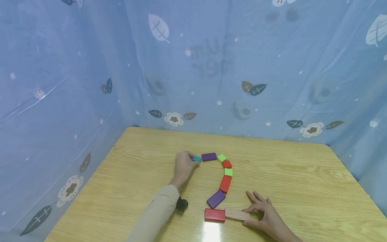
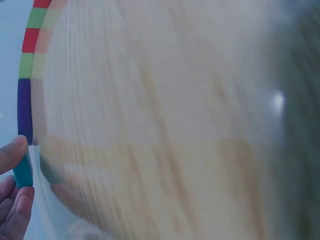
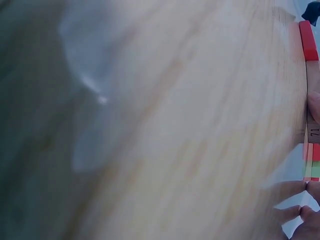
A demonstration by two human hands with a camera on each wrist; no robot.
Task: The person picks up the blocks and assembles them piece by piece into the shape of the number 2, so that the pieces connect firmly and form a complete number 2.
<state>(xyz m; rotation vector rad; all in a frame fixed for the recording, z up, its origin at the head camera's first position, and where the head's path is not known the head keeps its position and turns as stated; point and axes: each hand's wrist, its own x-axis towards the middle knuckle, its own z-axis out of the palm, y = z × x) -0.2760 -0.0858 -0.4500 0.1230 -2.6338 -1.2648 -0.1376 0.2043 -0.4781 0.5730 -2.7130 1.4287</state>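
My left hand point(image 1: 183, 167) pinches a small teal block point(image 1: 196, 159) between thumb and fingers, right at the left end of a purple block point(image 1: 209, 157). In the left wrist view the teal block point(image 2: 23, 172) sits between the thumb and fingertips. Nearer to me, my right hand point(image 1: 266, 220) holds the right end of a plain wooden block point(image 1: 235, 214) with thumb and index finger, its other fingers spread. The wooden block's left end meets a red block point(image 1: 215, 215). Printed digits show on the wooden block point(image 3: 313, 131) in the right wrist view.
Between the hands, several blocks curve to the right, among them a green one point(image 1: 228, 172), a long red one point(image 1: 225, 184) and a purple one point(image 1: 216, 199). A dark object point(image 1: 182, 204) shows beside the left sleeve. Blue patterned curtains point(image 1: 193, 67) surround the wooden table point(image 1: 281, 161).
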